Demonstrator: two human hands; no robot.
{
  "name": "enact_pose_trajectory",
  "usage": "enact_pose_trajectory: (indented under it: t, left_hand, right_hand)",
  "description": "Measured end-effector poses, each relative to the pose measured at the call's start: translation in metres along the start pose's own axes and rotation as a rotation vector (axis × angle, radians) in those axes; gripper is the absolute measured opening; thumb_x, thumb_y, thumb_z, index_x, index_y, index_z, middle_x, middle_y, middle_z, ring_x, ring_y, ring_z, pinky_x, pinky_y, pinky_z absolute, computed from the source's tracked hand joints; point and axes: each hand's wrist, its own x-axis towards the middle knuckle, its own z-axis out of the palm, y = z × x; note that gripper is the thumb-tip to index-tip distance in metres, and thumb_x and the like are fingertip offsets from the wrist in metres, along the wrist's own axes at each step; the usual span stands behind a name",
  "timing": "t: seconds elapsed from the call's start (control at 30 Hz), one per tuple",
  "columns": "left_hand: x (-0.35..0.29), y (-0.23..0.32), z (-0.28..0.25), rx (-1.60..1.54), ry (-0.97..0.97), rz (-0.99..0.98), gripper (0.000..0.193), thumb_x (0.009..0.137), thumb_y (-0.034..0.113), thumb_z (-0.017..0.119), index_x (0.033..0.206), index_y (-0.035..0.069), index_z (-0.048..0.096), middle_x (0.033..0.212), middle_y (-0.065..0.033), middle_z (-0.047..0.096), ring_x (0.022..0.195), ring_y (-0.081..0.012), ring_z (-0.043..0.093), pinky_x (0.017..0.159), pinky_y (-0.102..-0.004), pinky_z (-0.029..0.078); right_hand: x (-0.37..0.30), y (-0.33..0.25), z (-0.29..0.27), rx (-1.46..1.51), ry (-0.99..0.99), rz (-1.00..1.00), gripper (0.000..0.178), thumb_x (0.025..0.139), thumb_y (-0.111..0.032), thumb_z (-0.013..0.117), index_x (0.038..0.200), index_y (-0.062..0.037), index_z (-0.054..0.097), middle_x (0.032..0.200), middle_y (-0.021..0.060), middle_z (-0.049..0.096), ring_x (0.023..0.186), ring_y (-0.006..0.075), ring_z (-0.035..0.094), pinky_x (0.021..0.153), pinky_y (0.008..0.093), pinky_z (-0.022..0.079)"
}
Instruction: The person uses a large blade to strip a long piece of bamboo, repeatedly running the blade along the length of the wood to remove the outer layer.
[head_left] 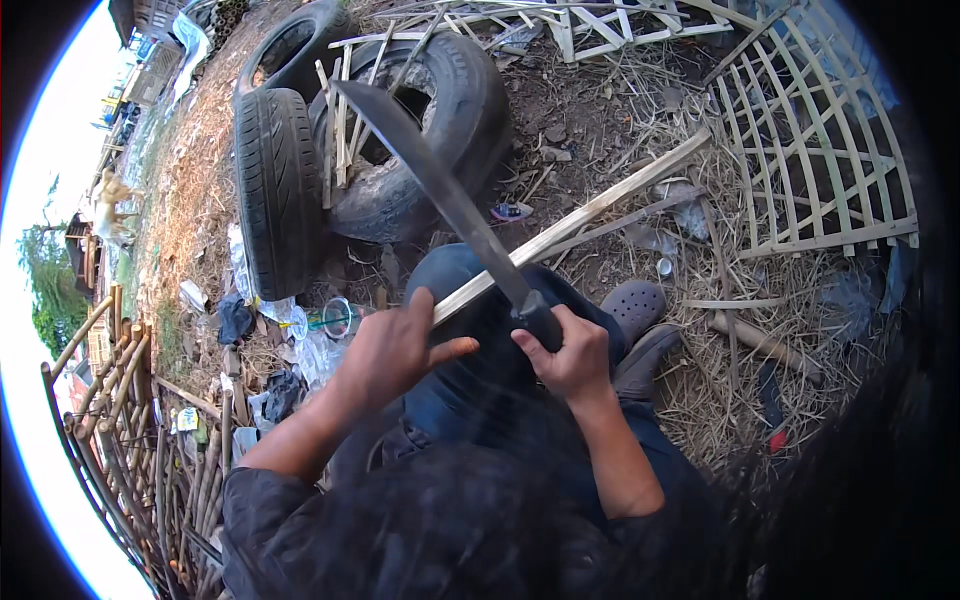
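My right hand (576,355) is closed round the black handle of a machete (440,185). Its long, dark blade slants up and to the left, crossing over a pale split bamboo strip (590,210). The strip runs from my left hand (390,345) across my raised knee toward the upper right. At the strip's near end, the left fingers curl about it, and the thumb, with an orange covering on its tip, sticks out to the right. Part of the left grip is hidden and slightly blurred. A second, thinner strip (640,215) lies just below the first.
Old tyres (262,190) stand and lie ahead, with thin strips (345,120) resting on one. A woven bamboo lattice (815,140) lies at the right. Beside my shoes (635,305) are a round stick (765,345) and straw. Plastic litter and a pole fence (130,430) are at the left.
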Motion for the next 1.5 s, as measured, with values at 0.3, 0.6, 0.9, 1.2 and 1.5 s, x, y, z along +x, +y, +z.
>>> enact_pose_trajectory:
  t: [0.3, 0.6, 0.9, 1.2, 1.5]
  left_hand:
    - [0.0, -0.005, 0.011, -0.02, 0.095, 0.033, 0.062, 0.082, 0.055, 0.063, 0.088, -0.002, 0.04, 0.06, -0.0225, 0.057, 0.06, -0.0442, 0.06, 0.053, -0.0476, 0.047]
    - [0.001, -0.002, 0.015, 0.065, 0.024, -0.01, 0.06, 0.082, 0.054, 0.063, 0.085, -0.001, 0.039, 0.06, -0.0227, 0.057, 0.06, -0.0422, 0.061, 0.052, -0.0478, 0.047]
    - [0.009, 0.003, 0.008, 0.151, 0.003, 0.038, 0.056, 0.083, 0.05, 0.065, 0.085, 0.0, 0.039, 0.059, -0.0215, 0.057, 0.058, -0.0419, 0.061, 0.051, -0.0461, 0.049]
    - [0.006, -0.01, 0.016, 0.132, 0.001, 0.004, 0.057, 0.082, 0.05, 0.065, 0.086, -0.001, 0.039, 0.061, -0.0221, 0.059, 0.061, -0.0416, 0.062, 0.052, -0.047, 0.049]
    - [0.006, -0.011, 0.015, 0.139, 0.014, 0.003, 0.056, 0.083, 0.051, 0.063, 0.085, 0.0, 0.039, 0.057, -0.0207, 0.057, 0.058, -0.041, 0.062, 0.051, -0.0475, 0.048]
  right_hand:
    - [0.01, 0.054, -0.041, -0.315, 0.091, 0.113, 0.048, 0.078, -0.047, 0.071, 0.067, -0.0037, 0.055, 0.059, 0.0162, 0.059, 0.056, 0.0373, 0.061, 0.053, 0.0433, 0.049]
    - [-0.005, 0.025, -0.003, -0.296, 0.044, -0.096, 0.049, 0.077, -0.051, 0.071, 0.069, -0.0048, 0.055, 0.055, 0.0142, 0.056, 0.053, 0.0354, 0.059, 0.051, 0.0427, 0.047]
    - [-0.002, 0.056, -0.045, -0.506, 0.091, 0.081, 0.05, 0.079, -0.052, 0.069, 0.069, -0.0035, 0.057, 0.057, 0.017, 0.059, 0.056, 0.0361, 0.062, 0.052, 0.0435, 0.049]
    - [0.004, 0.077, -0.038, -0.47, 0.123, 0.003, 0.047, 0.076, -0.048, 0.072, 0.065, -0.0054, 0.054, 0.057, 0.0145, 0.059, 0.054, 0.0347, 0.061, 0.052, 0.0426, 0.049]
    - [0.006, 0.031, -0.011, -0.416, 0.008, -0.238, 0.053, 0.076, -0.055, 0.07, 0.064, -0.0068, 0.052, 0.055, 0.0128, 0.056, 0.052, 0.0318, 0.06, 0.052, 0.0397, 0.048]
